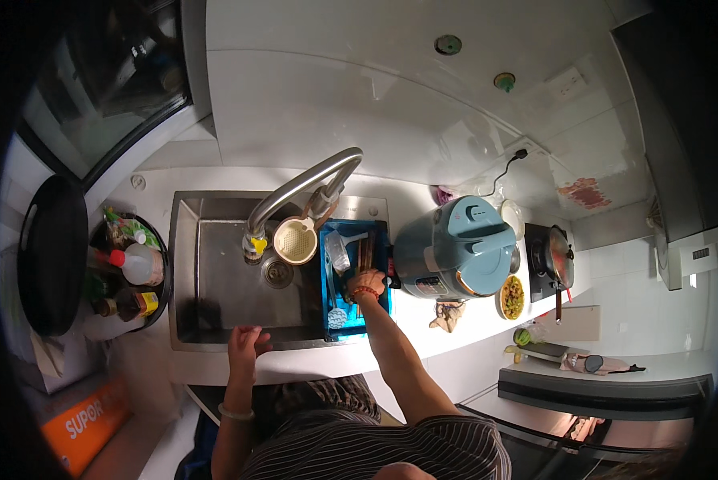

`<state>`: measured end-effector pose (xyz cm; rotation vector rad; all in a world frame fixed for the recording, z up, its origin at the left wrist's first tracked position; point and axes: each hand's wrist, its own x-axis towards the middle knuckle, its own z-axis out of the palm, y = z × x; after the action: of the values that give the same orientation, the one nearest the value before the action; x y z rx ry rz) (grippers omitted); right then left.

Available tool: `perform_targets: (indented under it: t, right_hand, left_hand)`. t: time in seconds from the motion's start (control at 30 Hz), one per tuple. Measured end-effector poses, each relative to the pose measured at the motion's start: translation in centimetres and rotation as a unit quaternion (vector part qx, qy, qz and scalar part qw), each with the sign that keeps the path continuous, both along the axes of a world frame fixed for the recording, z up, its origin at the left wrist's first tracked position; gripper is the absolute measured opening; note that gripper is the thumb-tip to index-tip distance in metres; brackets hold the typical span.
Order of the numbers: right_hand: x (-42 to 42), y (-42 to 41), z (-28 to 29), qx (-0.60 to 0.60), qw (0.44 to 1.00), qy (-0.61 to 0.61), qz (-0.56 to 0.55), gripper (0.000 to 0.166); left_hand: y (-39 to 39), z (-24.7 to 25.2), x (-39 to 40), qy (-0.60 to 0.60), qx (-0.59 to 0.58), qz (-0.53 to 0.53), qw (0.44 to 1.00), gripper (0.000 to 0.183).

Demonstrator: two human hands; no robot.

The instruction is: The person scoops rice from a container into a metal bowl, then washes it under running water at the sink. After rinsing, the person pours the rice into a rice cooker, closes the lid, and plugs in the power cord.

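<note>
My right hand (368, 282) reaches into the blue tray (348, 332) at the right side of the steel sink. Its fingers curl around a bunch of wooden chopsticks (365, 255), which show above and below the hand. Left of them in the tray lie a pale blue slotted spatula (336, 317) and a clear plastic container (337, 249). My left hand (246, 347) hovers by the sink's front edge, empty, fingers loosely apart. Behind the sink, the curved faucet (302, 183) arches over the basin, beside a cream strainer basket (295, 240).
The sink basin (227, 282) has a drain. A blue-grey electric cooker (455, 252) stands right of the tray, with a plate of food (512, 297) and a pan (558, 258) beyond. Bottles, one red-capped (138, 264), crowd a black round container at left.
</note>
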<state>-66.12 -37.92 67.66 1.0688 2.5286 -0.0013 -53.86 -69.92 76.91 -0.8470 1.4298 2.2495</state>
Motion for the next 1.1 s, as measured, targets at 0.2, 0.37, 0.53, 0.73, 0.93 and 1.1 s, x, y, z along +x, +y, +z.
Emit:
perform_targets:
  t: [0.2,0.37,0.53,0.73,0.93,1.1]
  right_hand:
    - [-1.1,0.4,1.5,-0.053,0.996,-0.062,0.04,0.046]
    - [1.1,0.0,1.6,-0.044,0.997,0.024,-0.06,0.05]
    - [6.2,-3.5,8.0,-0.159,0.983,0.058,0.071,0.034]
    - [9.8,-9.4,10.9,-0.434,0.798,0.23,0.349,0.034]
    - [5.1,0.9,2.4,-0.218,0.945,0.174,0.171,0.018]
    - [0.5,-1.6,1.7,-0.153,0.883,0.41,0.168,0.015]
  left_hand:
    - [1.2,-0.6,-2.4,-0.039,-0.004,-0.038,0.999,0.017]
    - [4.4,-0.4,-4.1,-0.013,0.015,-0.142,0.99,0.022]
    - [9.4,-1.0,-5.4,-0.011,0.033,-0.277,0.96,0.045]
    - [10.1,-4.3,-6.0,-0.199,0.249,-0.051,0.946,0.023]
    - [1.7,-9.0,-9.5,-0.102,0.393,-0.011,0.914,0.024]
    - [0.5,-7.6,-12.2,-0.093,0.403,0.062,0.908,0.018]
